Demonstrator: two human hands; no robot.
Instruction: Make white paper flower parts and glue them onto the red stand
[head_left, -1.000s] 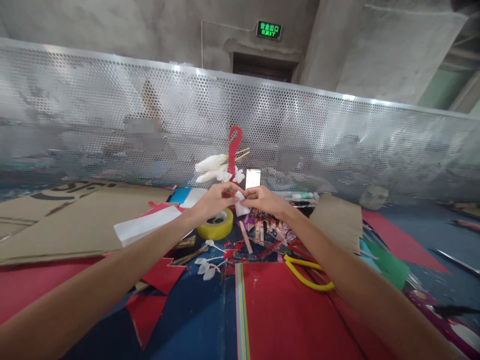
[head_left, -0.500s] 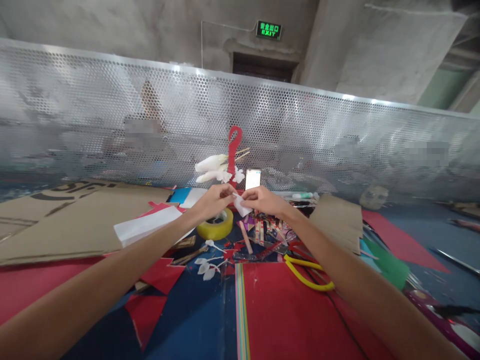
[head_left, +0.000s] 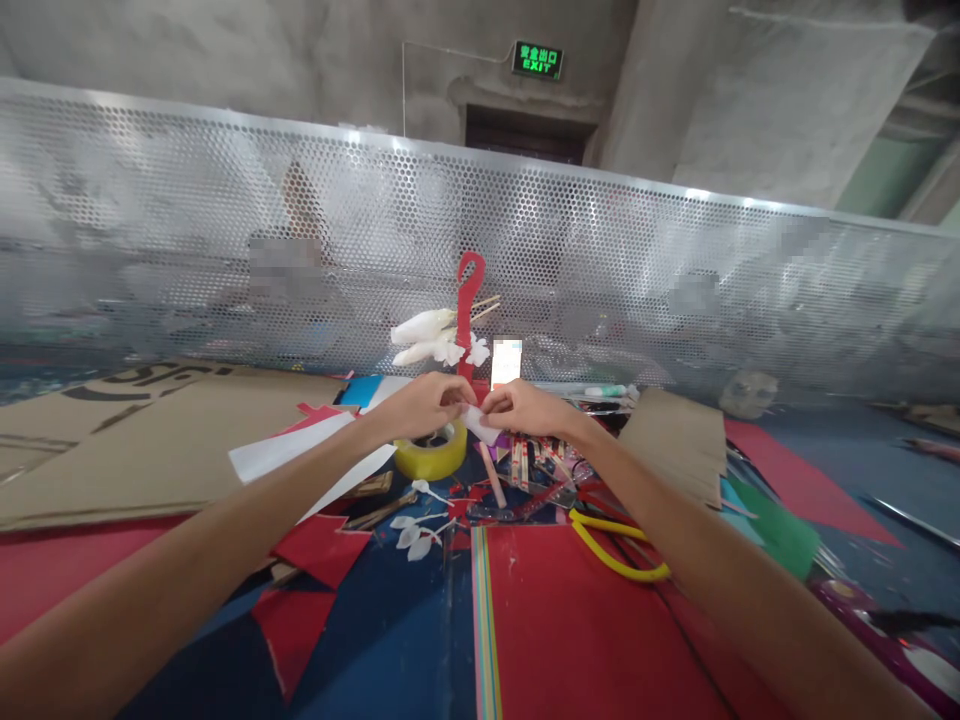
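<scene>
A small piece of white paper (head_left: pixel 482 425) is pinched between my two hands over the middle of the table. My left hand (head_left: pixel 435 402) closes on its left end, and my right hand (head_left: pixel 521 408) grips it from the right. Under my left hand lies a roll of yellow tape (head_left: pixel 433 458). Behind my hands stand white flower shapes (head_left: pixel 424 328) beside a red looped strip (head_left: pixel 468 295), and a lit phone (head_left: pixel 506 362). White leaf-shaped pieces on thin stems (head_left: pixel 415 535) lie nearer to me.
Cardboard sheets (head_left: pixel 150 430) cover the left side. A stack of red paper (head_left: pixel 600 620) with coloured edges is in front, a bent yellow strip (head_left: pixel 622 565) on it. Small sticks (head_left: pixel 521 462) and scraps clutter the middle. A perforated metal panel (head_left: pixel 600 270) rises behind.
My hands have shifted slightly, the left one a little lower and turned over the paper. The white paper now sits flatter between the fingers.
</scene>
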